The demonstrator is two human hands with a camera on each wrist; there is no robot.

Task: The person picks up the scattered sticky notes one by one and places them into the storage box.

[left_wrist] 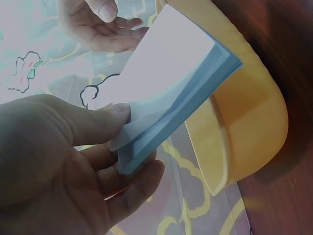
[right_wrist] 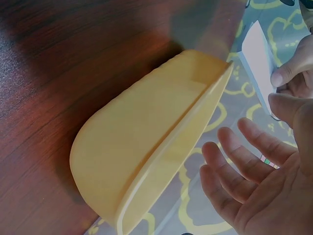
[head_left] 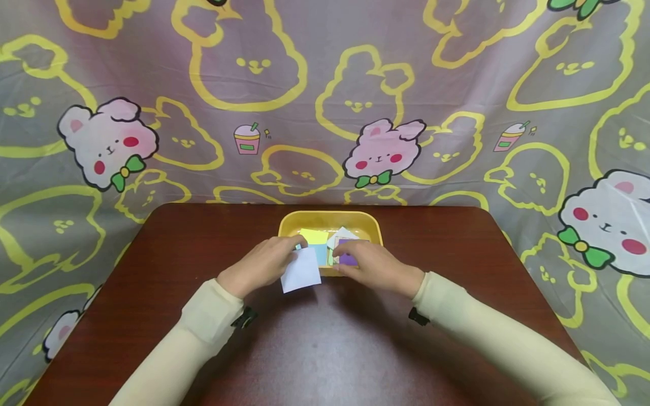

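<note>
A small stack of white paper is pinched between thumb and fingers of my left hand, at the near left of a yellow plastic bin. In the left wrist view, the paper stack shows several layers, bluish along the shaded edge. Over the bin's near right side is my right hand. The right wrist view shows that right hand with relaxed, spread fingers and nothing held. Inside the bin lie a yellow paper, a light blue paper, a purple piece and a white piece.
The bin stands near the far edge of a dark reddish-brown table. Behind the table hangs a grey cloth printed with cartoon rabbits and yellow outlines. Dark wrist devices sit under both cream sleeves.
</note>
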